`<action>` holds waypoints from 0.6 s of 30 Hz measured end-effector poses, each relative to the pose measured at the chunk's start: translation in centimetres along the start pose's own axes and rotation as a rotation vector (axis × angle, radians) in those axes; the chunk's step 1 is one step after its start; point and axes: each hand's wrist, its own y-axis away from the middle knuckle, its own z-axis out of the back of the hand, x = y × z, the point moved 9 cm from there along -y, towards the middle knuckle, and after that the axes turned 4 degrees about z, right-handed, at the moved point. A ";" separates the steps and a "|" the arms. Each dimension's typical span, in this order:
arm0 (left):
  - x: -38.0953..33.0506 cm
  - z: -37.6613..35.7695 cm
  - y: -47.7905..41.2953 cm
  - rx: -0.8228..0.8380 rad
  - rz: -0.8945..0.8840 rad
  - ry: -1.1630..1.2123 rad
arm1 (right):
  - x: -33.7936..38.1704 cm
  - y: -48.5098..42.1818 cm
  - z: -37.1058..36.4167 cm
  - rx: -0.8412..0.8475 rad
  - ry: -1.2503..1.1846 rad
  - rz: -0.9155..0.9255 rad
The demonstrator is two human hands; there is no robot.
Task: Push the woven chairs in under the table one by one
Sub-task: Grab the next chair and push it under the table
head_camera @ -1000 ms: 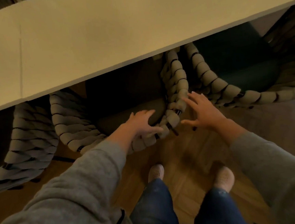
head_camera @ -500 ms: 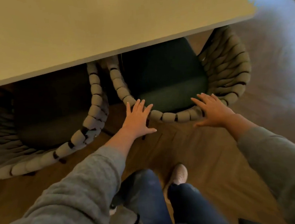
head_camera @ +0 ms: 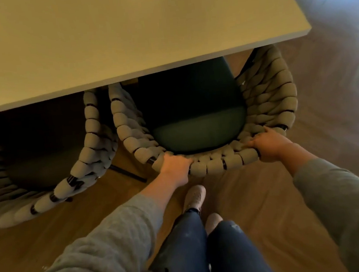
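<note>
Two woven chairs, one table

Nothing legible is recorded. No text, label, brand, number or sign reads on the table, the right-hand woven chair, the left-hand woven chair, the grey sleeves or the blue trousers.

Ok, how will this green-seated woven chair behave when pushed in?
The grey rope-woven chair likely slides straight, with left hand and right hand gripping its back rim apart. Its thick weave probably gives slightly; tipping seems unlikely on the flat wooden floor.
</note>
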 end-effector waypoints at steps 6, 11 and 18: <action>0.0 0.3 0.5 -0.009 0.035 0.088 | 0.3 0.5 0.0 -0.099 -0.013 0.003; -1.0 -0.8 1.2 -0.005 0.060 0.093 | 0.6 1.9 -0.9 -0.064 0.011 0.016; -5.2 -2.1 3.6 0.017 0.069 0.079 | 0.1 4.7 -4.9 -0.028 -0.004 0.048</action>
